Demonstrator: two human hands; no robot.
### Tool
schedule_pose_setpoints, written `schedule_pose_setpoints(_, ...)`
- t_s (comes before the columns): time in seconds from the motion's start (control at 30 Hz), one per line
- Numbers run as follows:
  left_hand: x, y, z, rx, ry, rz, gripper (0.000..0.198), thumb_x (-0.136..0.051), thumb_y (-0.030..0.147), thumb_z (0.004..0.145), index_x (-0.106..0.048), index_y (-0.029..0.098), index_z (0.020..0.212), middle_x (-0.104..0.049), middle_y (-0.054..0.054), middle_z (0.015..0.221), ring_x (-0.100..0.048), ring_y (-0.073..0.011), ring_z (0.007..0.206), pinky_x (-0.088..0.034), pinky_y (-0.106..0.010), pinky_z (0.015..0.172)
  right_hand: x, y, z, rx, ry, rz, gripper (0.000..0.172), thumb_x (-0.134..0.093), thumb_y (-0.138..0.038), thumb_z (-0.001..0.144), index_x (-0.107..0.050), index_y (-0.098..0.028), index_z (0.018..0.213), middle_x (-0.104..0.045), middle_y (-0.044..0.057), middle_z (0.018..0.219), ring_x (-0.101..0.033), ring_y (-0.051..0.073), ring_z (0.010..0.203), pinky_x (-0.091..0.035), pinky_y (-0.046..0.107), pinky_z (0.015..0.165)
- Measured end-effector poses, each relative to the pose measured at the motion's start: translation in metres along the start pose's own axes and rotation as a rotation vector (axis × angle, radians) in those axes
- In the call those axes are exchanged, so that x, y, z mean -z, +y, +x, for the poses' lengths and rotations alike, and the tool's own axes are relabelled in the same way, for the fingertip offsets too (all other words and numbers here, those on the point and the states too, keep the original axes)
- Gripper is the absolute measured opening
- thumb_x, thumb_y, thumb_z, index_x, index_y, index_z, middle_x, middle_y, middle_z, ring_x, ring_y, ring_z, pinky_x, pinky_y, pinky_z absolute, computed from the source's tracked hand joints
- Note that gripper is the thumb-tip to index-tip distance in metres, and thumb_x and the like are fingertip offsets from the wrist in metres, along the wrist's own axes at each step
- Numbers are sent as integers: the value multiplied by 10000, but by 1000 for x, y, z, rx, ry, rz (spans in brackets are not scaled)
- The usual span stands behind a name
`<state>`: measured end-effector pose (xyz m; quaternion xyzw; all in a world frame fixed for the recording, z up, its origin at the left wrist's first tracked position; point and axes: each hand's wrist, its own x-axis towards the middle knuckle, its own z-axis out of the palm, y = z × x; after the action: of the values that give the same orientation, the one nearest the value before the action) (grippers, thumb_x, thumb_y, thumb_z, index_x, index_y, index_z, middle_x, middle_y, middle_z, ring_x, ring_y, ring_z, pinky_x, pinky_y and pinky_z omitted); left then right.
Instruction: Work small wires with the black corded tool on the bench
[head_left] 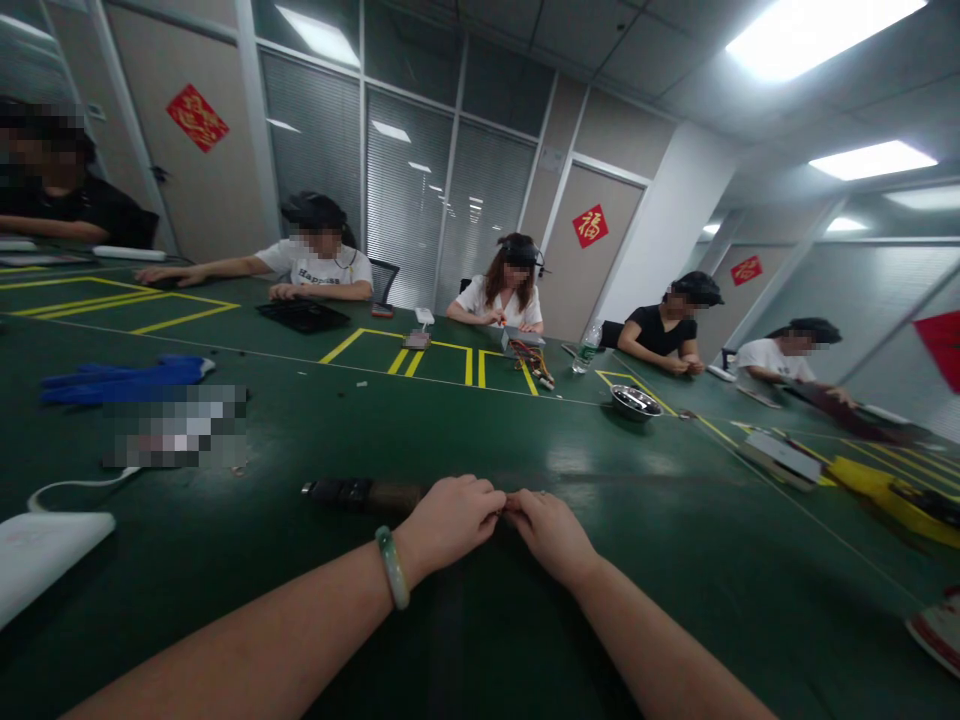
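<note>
My left hand [454,515], with a green bangle at the wrist, is closed and lies over the right part of a long dark cylinder-like item [360,494]. This item has a black left end with a small shiny tip and a brownish middle; its kind is unclear. Its right end is hidden by my hands. Close beside, my right hand [551,530] has its fingers pressed together, fingertips nearly meeting those of the left. Something small and dark shows between them, too hidden to name.
Blue gloves [127,380], a blurred-out device [184,430] and a white power bank [56,560] with a cable lie left. Ahead are a metal bowl [635,402], a water bottle [587,347] and a white box [780,458]. Several people sit across the green table [675,600].
</note>
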<state>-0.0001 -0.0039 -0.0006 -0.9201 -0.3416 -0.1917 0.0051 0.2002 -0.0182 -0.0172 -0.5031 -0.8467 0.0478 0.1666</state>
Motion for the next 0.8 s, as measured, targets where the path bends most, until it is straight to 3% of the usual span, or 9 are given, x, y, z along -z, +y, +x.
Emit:
schedule_pose_setpoints(0.27, 4, 4, -1, 22, -16, -3, 82, -495, 225, 893, -577, 219, 896, -601, -15, 874, -556, -175, 823, -421, -302, 722, -2, -6, 4, -16, -18, -91, 99, -435, -153, 924, -524, -188, 949, -633, 29, 877, -598, 164, 822, -402, 263, 727)
schedule_pose_setpoints(0.5, 4, 5, -1, 43, 1, 1, 59, -520, 206, 881, -575, 203, 902, -630, -26, 893, -578, -185, 834, -443, -322, 751, -9, -5, 9, -37, -45, -249, 163, -350, -76, 895, -474, -182, 905, -596, 43, 854, -557, 166, 763, -367, 273, 680)
schedule_pose_setpoints(0.6, 3, 2, -2, 52, 30, -22, 75, -564, 238, 868, -588, 197, 927, -647, -30, 944, -591, -195, 899, -435, -377, 880, -9, -4, 14, -53, -39, -238, 123, -382, -99, 896, -470, -183, 920, -603, 50, 887, -569, 168, 787, -369, 270, 692)
schedule_pose_setpoints(0.67, 3, 1, -4, 28, 82, -35, 158, -592, 254, 858, -593, 205, 1008, -646, -35, 1060, -577, -205, 1008, -358, -428, 1013, -5, 0, 18, -95, -42, -229, 90, -408, -130, 906, -475, -185, 931, -613, 54, 916, -581, 167, 811, -373, 263, 706)
schedule_pose_setpoints(0.8, 9, 2, -8, -58, 166, -64, 318, -545, 231, 890, -542, 245, 1207, -569, -25, 1285, -476, -195, 1219, -244, -433, 1118, 16, 32, 8, -207, -24, -247, 58, -431, -157, 911, -480, -183, 931, -629, 65, 916, -602, 169, 811, -377, 259, 693)
